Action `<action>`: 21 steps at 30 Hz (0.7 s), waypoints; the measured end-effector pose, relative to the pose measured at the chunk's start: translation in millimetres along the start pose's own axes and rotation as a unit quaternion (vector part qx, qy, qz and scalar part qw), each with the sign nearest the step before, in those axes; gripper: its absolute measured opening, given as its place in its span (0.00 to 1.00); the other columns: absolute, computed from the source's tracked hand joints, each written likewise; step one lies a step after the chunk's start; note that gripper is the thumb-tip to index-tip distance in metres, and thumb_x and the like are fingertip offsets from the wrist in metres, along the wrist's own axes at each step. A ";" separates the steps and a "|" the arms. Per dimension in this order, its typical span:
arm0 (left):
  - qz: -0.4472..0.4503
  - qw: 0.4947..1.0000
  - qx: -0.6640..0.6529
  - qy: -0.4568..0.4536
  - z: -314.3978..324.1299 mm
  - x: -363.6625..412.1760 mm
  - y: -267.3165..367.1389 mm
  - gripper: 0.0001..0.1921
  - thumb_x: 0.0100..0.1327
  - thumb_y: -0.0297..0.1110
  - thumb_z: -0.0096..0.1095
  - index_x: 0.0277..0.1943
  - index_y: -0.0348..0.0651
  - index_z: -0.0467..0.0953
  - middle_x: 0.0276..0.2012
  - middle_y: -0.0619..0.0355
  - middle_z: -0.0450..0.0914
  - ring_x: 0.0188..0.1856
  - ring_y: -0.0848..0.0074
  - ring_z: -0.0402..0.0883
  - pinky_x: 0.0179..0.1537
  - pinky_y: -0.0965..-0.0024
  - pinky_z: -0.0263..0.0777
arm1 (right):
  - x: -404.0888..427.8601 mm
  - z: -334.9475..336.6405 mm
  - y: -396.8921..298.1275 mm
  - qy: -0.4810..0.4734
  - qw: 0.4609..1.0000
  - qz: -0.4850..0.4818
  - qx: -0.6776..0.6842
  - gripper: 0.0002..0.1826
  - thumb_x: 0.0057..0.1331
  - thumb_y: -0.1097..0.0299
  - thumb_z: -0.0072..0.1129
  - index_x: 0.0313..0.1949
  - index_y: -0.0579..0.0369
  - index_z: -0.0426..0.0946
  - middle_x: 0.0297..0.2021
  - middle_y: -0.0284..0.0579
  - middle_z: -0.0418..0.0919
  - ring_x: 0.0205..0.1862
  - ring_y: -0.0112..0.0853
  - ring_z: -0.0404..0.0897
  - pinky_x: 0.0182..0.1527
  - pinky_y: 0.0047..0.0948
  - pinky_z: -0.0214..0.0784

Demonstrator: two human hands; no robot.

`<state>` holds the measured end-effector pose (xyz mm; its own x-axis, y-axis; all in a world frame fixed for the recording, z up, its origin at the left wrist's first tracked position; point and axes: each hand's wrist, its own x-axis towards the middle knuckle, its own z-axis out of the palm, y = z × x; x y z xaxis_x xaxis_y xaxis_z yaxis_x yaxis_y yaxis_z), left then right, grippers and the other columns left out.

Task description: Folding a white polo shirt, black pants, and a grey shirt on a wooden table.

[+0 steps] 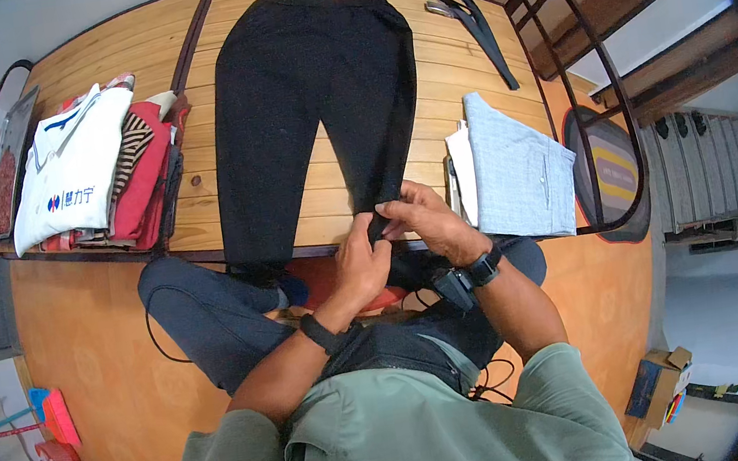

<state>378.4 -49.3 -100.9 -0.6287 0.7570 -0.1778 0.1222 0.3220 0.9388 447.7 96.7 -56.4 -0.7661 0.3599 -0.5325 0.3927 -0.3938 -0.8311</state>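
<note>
A pair of black trousers (312, 63) lies spread on the wooden slatted table (199, 211), waistband at the far side and legs towards me. Both my hands are at the lower part of its right leg, by the table's near edge. My left hand (364, 259) pinches the leg's fabric between thumb and fingers. Just beside it, my right hand (427, 219) grips the same leg from the right, fingertips partly hidden by the cloth. The left trouser leg hangs over the near edge, untouched.
Folded clothes (78, 171), a white polo shirt on top, are stacked at the left near a metal tray (11, 166). Folded light-blue trousers (518, 169) lie at the right. A dark belt (482, 40) rests at the far right, inside a metal side rail (614, 72).
</note>
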 end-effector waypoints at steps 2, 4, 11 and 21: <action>-0.013 1.000 -0.012 -0.012 -1.3 -1.8 -1.3 0.21 0.62 0.26 0.58 0.58 0.33 0.68 0.43 0.39 0.80 0.48 0.51 0.82 0.50 0.57 0.74 | 1.9 0.5 -1.0 0.000 1.000 0.002 -0.002 0.08 0.71 0.69 0.59 0.47 0.55 0.75 0.36 0.37 0.82 0.30 0.24 0.81 0.36 0.23 0.79; 0.034 0.996 0.036 0.069 -1.7 -6.6 -0.8 0.19 0.60 0.24 0.58 0.56 0.34 0.68 0.40 0.43 0.80 0.43 0.56 0.82 0.47 0.58 0.74 | 4.4 1.3 -2.2 0.011 1.000 0.007 -0.008 0.08 0.71 0.69 0.60 0.46 0.55 0.75 0.35 0.37 0.82 0.30 0.23 0.80 0.34 0.23 0.79; -0.001 0.999 0.033 0.037 -26.2 -20.2 3.5 0.15 0.61 0.27 0.57 0.51 0.38 0.68 0.39 0.38 0.80 0.45 0.43 0.82 0.46 0.47 0.73 | 14.1 -1.5 -1.9 0.008 1.000 -0.022 -0.003 0.07 0.69 0.68 0.62 0.41 0.54 0.74 0.29 0.36 0.79 0.28 0.24 0.79 0.30 0.24 0.77; 0.024 0.999 -0.010 -0.047 -37.6 -29.8 17.7 0.11 0.66 0.24 0.56 0.51 0.33 0.71 0.38 0.46 0.82 0.42 0.68 0.81 0.47 0.65 0.73 | 50.1 -21.8 -11.1 0.096 0.995 0.020 -0.032 0.13 0.65 0.63 0.63 0.44 0.55 0.78 0.31 0.38 0.82 0.27 0.25 0.79 0.30 0.22 0.72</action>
<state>370.4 -87.5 -67.9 -0.5482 0.8211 -0.1592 0.1333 0.2737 0.9525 416.1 137.6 -77.4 -0.6406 0.5027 -0.5805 0.4561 -0.3590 -0.8143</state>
